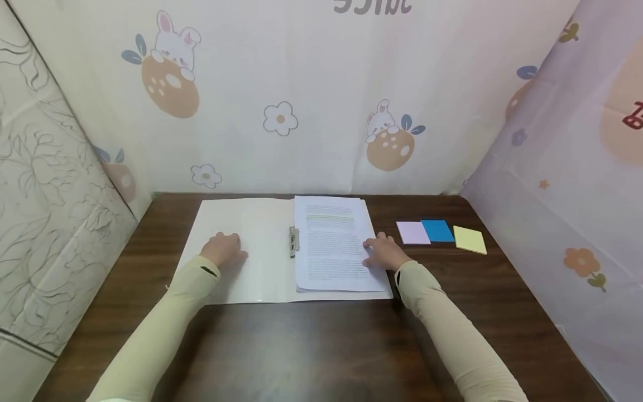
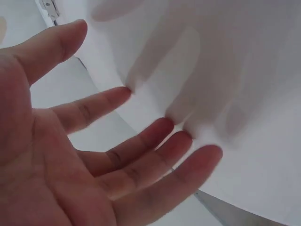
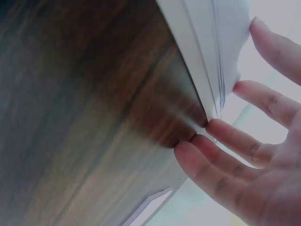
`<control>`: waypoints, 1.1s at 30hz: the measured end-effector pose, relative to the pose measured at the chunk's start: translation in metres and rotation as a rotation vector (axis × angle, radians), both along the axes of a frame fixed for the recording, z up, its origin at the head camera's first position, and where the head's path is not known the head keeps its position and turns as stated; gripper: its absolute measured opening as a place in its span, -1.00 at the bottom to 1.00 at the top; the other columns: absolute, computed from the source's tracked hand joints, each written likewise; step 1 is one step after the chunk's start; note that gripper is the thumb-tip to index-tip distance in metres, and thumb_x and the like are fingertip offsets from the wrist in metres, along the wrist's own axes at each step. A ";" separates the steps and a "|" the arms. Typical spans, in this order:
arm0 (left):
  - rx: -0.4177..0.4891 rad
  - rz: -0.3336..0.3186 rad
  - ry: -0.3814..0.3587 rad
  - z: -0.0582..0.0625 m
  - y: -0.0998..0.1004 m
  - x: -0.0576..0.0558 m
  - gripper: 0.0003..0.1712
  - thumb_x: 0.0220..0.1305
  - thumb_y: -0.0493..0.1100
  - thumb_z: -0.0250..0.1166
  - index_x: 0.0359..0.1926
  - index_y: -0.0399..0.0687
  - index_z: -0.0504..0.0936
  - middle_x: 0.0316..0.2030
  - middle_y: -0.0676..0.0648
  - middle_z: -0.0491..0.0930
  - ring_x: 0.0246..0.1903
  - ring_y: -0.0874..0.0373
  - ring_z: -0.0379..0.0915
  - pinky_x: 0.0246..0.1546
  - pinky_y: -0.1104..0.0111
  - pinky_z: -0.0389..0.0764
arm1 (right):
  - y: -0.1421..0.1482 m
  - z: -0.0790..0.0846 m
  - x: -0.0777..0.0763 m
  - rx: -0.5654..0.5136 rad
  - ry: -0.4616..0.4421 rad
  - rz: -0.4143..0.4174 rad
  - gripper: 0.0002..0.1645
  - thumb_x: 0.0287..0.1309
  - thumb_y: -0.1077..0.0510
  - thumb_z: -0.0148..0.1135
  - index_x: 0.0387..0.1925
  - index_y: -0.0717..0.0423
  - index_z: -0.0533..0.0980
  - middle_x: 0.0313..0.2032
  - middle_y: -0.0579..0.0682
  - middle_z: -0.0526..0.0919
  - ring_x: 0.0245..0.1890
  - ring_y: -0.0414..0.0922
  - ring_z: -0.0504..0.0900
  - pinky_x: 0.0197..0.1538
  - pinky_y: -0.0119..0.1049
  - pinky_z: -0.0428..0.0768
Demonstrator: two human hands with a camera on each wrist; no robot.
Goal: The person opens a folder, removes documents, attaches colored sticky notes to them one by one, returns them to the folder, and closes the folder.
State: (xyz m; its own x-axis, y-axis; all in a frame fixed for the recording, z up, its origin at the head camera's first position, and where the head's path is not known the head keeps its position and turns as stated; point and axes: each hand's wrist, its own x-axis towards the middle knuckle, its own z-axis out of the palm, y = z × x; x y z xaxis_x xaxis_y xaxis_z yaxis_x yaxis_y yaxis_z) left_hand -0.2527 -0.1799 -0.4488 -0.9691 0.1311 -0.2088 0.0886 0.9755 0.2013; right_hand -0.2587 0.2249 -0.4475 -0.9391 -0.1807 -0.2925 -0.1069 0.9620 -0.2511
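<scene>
An open white clip folder [image 1: 266,268] lies flat on the table. Printed sheets [image 1: 331,251], one with yellow-green highlighted lines, lie on its right half beside a metal clip [image 1: 293,242]. My left hand [image 1: 222,249] rests on the bare left cover, and in the left wrist view its extended fingertips touch the white surface [image 2: 263,155]. At the right edge of the sheets is my right hand [image 1: 385,253]. The right wrist view has its thumb and index finger on the paper [image 3: 235,28], while other fingertips reach the folder's edge and the wood. Neither hand grips anything.
Right of the folder lie three sticky-note pads: pale purple [image 1: 413,233], blue [image 1: 437,230] and yellow [image 1: 470,239]. Dark wooden tabletop [image 1: 301,352] stretches in front of the folder. Patterned curtains [image 1: 321,151] enclose the table at the back and sides.
</scene>
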 end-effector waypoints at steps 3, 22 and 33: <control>-0.021 -0.001 0.042 0.004 0.006 -0.002 -0.45 0.28 0.00 0.25 -0.04 -0.49 0.53 -0.18 -0.41 0.53 -0.21 -0.21 0.46 -0.10 -0.04 0.53 | 0.002 0.002 -0.003 0.000 0.001 -0.001 -0.32 0.10 0.01 0.39 0.23 0.17 0.46 0.09 0.31 0.37 0.02 0.16 0.34 0.04 0.04 0.45; 0.126 -0.125 0.117 0.003 0.038 -0.010 -0.45 0.25 -0.09 0.28 0.18 -0.31 0.49 0.17 -0.36 0.46 0.16 -0.28 0.35 0.24 -0.02 0.39 | 0.004 -0.003 -0.007 -0.027 -0.045 -0.010 -0.31 0.10 0.02 0.40 0.23 0.17 0.45 0.09 0.29 0.36 0.02 0.14 0.31 0.04 0.04 0.42; 0.189 -0.156 0.064 -0.003 0.065 -0.012 -0.34 0.25 0.00 0.32 0.28 -0.22 0.42 0.22 -0.31 0.43 0.23 -0.21 0.34 0.29 0.02 0.36 | 0.003 -0.001 -0.004 -0.036 -0.025 -0.008 -0.32 0.09 0.04 0.40 0.22 0.19 0.45 0.07 0.30 0.36 0.01 0.15 0.33 0.02 0.05 0.45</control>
State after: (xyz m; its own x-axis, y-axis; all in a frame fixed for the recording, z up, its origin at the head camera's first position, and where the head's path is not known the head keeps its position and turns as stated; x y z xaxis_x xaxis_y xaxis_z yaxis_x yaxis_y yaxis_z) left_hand -0.2651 -0.1149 -0.4522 -0.9445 0.3112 -0.1051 0.2538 0.8945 0.3680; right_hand -0.2625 0.2276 -0.4482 -0.9329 -0.1838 -0.3096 -0.0921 0.9531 -0.2883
